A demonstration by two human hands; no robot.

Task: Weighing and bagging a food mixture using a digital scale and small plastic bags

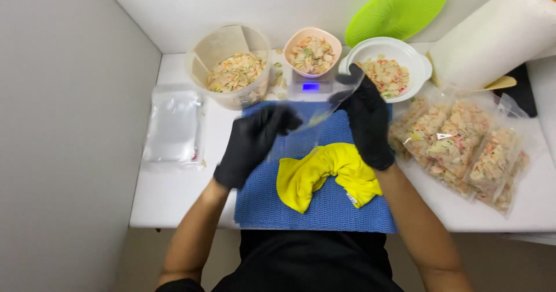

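Both my hands wear black gloves and hold a clear plastic bag [321, 115] between them above a blue mat [260, 202]. My left hand [252, 141] grips the bag's lower left end. My right hand [368, 121] pinches its upper right end near the white bowl [418, 60] of coloured chips. A few chips show inside the bag. A pink bowl [289, 43] of chips sits on a small scale [311, 86] just behind the bag. A crumpled yellow cloth [327, 173] lies on the mat below my hands.
A large clear tub [200, 63] of chips stands back left. A stack of empty bags [174, 127] lies at the left. Several filled bags [463, 144] lie at the right. A green lid [399, 8] and paper roll [492, 37] stand behind.
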